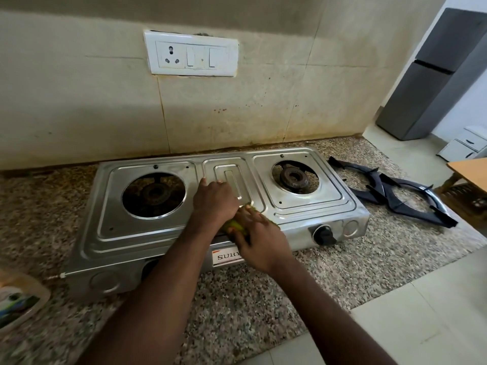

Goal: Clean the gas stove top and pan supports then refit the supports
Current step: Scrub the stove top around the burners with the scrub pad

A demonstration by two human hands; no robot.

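Observation:
A steel two-burner gas stove (168,233) sits on the speckled granite counter, with both burners bare. Two black pan supports (400,196) lie stacked on the counter to the right of the stove. My left hand (214,201) rests flat on the stove's middle panel, fingers spread. Just in front of it, my right hand (259,238) presses a yellow-green scrub sponge (233,225) against the stove's front edge, near the brand label. Most of the sponge is hidden under my fingers.
A black knob (324,235) sticks out of the stove's front right. A plastic container (18,299) stands at the counter's left edge. A switch socket plate (191,54) is on the tiled wall. A grey fridge (427,75) and a wooden table corner (469,172) are to the right.

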